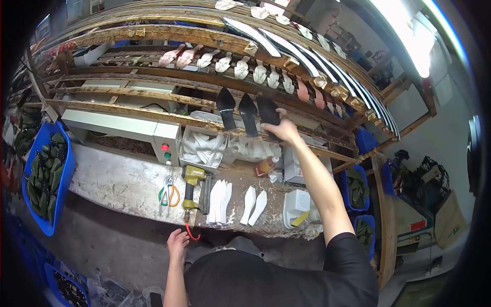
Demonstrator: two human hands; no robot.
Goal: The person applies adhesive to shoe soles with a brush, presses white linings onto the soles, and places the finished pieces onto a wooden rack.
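My right hand (283,128) is stretched out to the wooden rack, its fingers closed on the lower edge of a black pointed shoe sole (267,108). Two similar black soles, one farther left (225,108) and one in the middle (248,113), lean on the same slats beside it. My left hand (177,241) hangs in front of the bench edge, fingers loosely apart and holding nothing. Nearest to it are a red air hose (192,234), an olive nail gun (193,187) and pliers with scissors-like orange handles (168,196). White insoles lie in a stack (219,202) and as a pair (253,205) on the bench.
The rack's wooden rails (169,97) carry rows of white and pink shoe pieces (241,67). A box of white pieces (203,148), an orange bottle (266,166) and a white device (297,207) stand on the bench. Blue bins (65,176) flank it.
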